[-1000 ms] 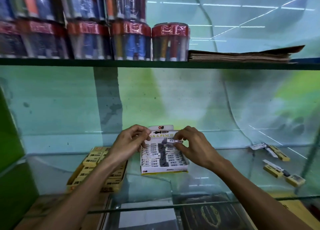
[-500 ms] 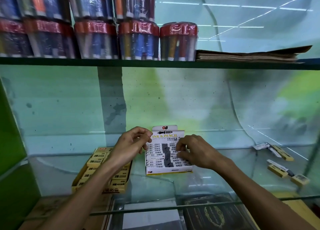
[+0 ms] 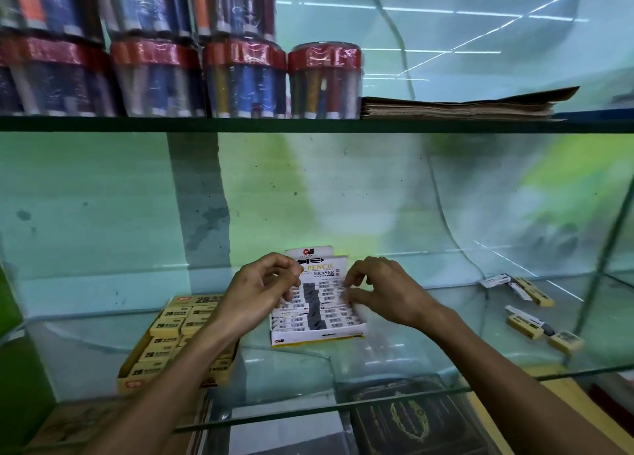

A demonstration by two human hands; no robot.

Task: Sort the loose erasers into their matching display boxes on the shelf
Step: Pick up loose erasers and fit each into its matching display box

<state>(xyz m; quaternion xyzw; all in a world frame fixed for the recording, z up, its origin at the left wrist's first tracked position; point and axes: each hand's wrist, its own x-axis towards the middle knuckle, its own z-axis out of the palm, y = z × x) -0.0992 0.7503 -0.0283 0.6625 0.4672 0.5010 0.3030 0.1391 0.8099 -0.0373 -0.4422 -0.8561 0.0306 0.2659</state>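
Hands meet over the white display box (image 3: 317,321), which stands mid-shelf, back from the front edge of the glass shelf (image 3: 394,355), its printed flap upright behind the rows. The left hand (image 3: 260,291) hovers at the box's left rim with its fingers (image 3: 286,269) curled in as though pinching something small; whether an eraser is actually between them cannot be told. The right hand (image 3: 384,295) sits at the box's right rim, its fingers (image 3: 353,285) bent down onto the top rows of white erasers, touching or pressing them rather than clearly gripping one. Just left of this box, partly under the left forearm, lies the yellow display box (image 3: 168,338), filled with yellow erasers.

Loose erasers (image 3: 525,312) wait toward the shelf's right end, well apart from both boxes: a mix of white and yellow pieces, most with their long axes running obliquely from back-left to front-right. They lie to the right of the right hand, so that hand is plainly the nearer one for the next pickup, reaching sideways along the shelf. The yellow ones would then have to travel past the white box to reach the yellow box on the far side, where the left hand is better placed to receive them.
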